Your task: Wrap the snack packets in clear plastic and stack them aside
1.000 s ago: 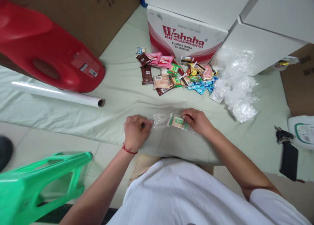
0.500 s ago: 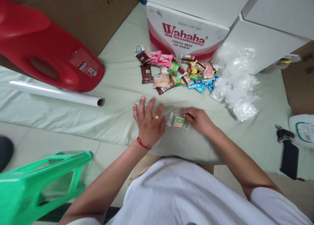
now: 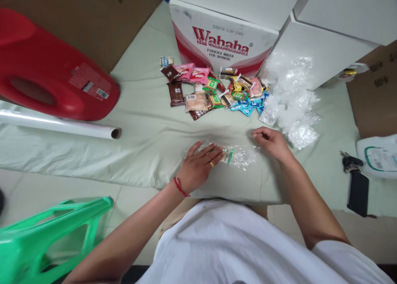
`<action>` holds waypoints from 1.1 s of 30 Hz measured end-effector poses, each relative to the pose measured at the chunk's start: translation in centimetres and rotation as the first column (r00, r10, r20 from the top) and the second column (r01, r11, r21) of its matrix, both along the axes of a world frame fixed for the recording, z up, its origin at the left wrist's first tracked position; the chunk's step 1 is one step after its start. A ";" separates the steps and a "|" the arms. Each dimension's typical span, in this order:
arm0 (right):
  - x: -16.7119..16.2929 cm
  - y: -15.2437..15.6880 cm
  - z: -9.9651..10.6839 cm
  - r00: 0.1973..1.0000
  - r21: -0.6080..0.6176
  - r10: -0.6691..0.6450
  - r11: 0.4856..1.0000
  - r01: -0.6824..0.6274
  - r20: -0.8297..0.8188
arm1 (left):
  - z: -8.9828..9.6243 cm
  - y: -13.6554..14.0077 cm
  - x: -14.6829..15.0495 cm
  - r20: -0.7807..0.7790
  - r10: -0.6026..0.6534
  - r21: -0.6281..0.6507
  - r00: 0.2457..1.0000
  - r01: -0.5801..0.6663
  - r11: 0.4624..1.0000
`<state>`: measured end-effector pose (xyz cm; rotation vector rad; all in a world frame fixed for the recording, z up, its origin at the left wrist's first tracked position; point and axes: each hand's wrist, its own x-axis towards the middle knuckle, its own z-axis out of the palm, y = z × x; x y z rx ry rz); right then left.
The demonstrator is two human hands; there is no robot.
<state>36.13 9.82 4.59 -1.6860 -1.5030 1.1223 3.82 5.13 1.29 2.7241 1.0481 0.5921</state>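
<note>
My left hand (image 3: 200, 162) lies flat with its fingers stretched out over a small wrapped biscuit pack (image 3: 230, 156). Only a green-edged end of that pack shows past the fingertips. A clear plastic bag (image 3: 245, 156) spreads crinkled on the cloth around the pack and out to the right. Just beyond the bag's right end, my right hand (image 3: 271, 141) is closed, thumb and fingers pressed together. Whatever it may pinch is too small or thin to make out.
Several wrapped snacks (image 3: 198, 102) lie heaped before a Wahaha carton (image 3: 223, 44). Crumpled clear bags (image 3: 294, 106) sit right of them. At left are a red jug (image 3: 56, 69) and a white roll (image 3: 62, 122); keys (image 3: 352, 162) lie right. A green stool (image 3: 56, 234) stands below.
My left hand has come down and right, from raised beside the biscuit pack to flat over it. My right hand has left the pack and moved right; the clear bag now shows spread out.
</note>
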 end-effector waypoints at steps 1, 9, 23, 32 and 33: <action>0.7 -0.6 -0.1 0.998 -0.043 -0.025 0.999 0.023 -0.050 | -0.1 0.0 0.0 0.006 0.002 0.001 1.000 -0.002 1.000; 0.0 -4.3 -1.7 0.967 -0.244 0.082 0.959 -0.142 -0.242 | -0.7 0.3 0.1 0.052 -0.008 0.026 0.999 0.006 1.000; 2.8 -7.1 -1.3 0.993 -0.038 0.058 0.997 -0.062 -0.102 | -1.0 0.4 0.0 0.069 0.000 -0.029 0.998 0.002 1.000; 4.5 -5.9 -1.8 0.959 0.151 -0.251 0.951 0.269 -0.131 | -0.3 0.2 0.3 0.004 -0.027 0.014 1.000 0.027 1.000; 4.4 -5.4 -1.4 0.956 0.142 -0.250 0.952 0.272 -0.154 | -0.3 0.2 0.3 0.002 -0.029 0.025 1.000 0.029 0.999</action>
